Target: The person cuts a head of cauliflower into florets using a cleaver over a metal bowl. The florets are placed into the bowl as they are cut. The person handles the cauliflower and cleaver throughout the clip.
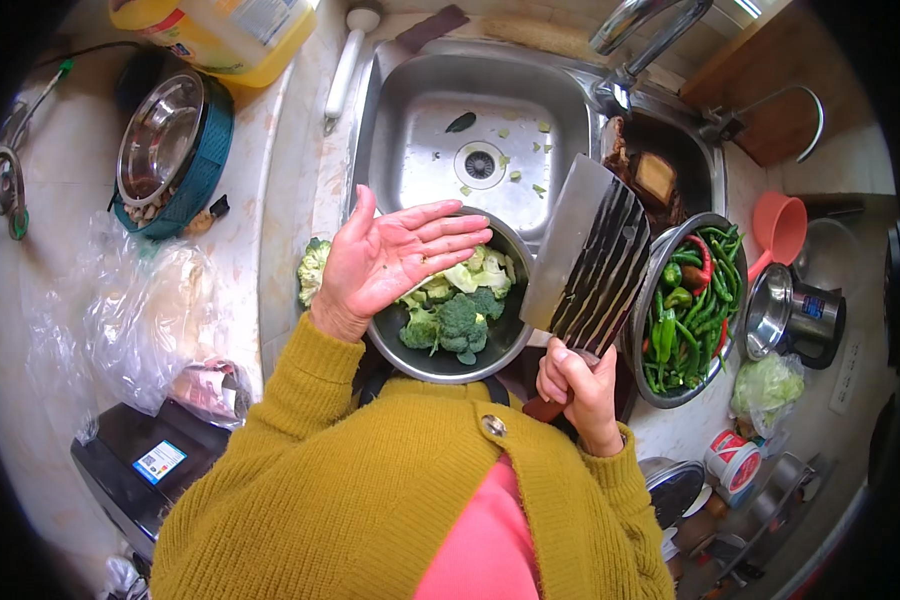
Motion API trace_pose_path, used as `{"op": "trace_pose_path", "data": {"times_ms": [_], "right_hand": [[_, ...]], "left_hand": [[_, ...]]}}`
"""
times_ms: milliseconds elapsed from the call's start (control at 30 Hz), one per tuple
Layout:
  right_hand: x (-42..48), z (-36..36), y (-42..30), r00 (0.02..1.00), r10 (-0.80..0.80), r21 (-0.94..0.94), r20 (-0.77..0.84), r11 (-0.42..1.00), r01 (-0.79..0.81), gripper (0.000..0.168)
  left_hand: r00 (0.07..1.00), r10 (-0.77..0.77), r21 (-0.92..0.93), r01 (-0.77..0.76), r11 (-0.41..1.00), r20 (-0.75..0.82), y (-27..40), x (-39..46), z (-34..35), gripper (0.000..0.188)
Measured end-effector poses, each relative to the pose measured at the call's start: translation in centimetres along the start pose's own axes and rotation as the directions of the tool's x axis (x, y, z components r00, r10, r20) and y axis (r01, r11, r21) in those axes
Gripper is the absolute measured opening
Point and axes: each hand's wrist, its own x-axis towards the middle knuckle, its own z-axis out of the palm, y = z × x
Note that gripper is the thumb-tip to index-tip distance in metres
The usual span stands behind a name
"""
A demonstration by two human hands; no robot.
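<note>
My left hand [397, 259] is palm up with fingers spread, holding nothing, above a metal bowl [511, 352] of cut broccoli [454, 326]. Its wrist hides part of a pale green floret [315, 268] at the bowl's left. In my right hand [581, 382] is the handle of a cleaver [585, 259], its broad blade raised over the bowl's right side and the sink edge. Right of the blade, a metal bowl [664, 401] holds green and red chili peppers [694, 300].
Beyond the bowl lies a steel sink [420, 97] with green scraps and a faucet [613, 90]. The smaller basin holds dark brown chunks [654, 178]. Plastic bags [135, 315] and a blue basket [214, 165] are left; a pink ladle [778, 229] is right.
</note>
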Motion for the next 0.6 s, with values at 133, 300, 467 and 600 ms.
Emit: {"op": "trace_pose_path", "data": {"times_ms": [133,300,467,600], "right_hand": [[-0.2,0.5,-0.3,0.999,0.018,0.070,-0.030,0.997,-0.016,0.009],[-0.2,0.5,-0.6,0.999,0.031,0.035,-0.020,0.999,-0.030,0.009],[-0.2,0.3,-0.9,0.999,0.035,0.023,-0.011,0.999,-0.035,0.009],[-0.1,0.2,-1.0,1.000,0.030,0.015,0.001,0.999,-0.030,0.010]], "left_hand": [[1.000,0.014,-0.017,-0.014,1.000,-0.014,-0.2,-0.5,-0.3,0.090],[0.999,0.039,-0.041,-0.040,0.998,-0.032,-0.2,-0.8,-0.9,0.090],[0.999,0.042,-0.149,-0.047,0.988,-0.035,-0.5,-1.0,-1.5,0.081],[0.991,0.118,-0.014,-0.119,0.993,-0.063,-1.0,-0.7,-2.3,0.058]]}}
